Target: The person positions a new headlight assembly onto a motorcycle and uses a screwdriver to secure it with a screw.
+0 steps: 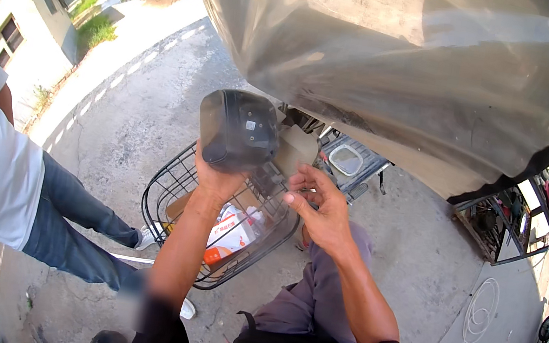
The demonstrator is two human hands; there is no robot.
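My left hand (217, 176) grips a dark, rounded plastic housing (241, 131) from below. A small pale label and several small screw-like spots show on its face. My right hand (322, 207) is raised to the right of the housing, apart from it, with fingers partly curled, thumb separate, and nothing seen in it. Under both hands stands a black wire basket (161, 179). Inside lie a white and orange box (230, 238) and some crumpled white packaging (256, 220). A grey-brown flat piece (298, 148) shows just behind the housing; its kind is unclear.
A clear plastic sheet (375, 66) hangs across the top. A metal rack (350, 161) stands beyond my right hand. Another person in a white shirt (3, 159) stands at left. At right are a metal-framed cart (511, 225) and a coiled white hose (480, 312) on concrete.
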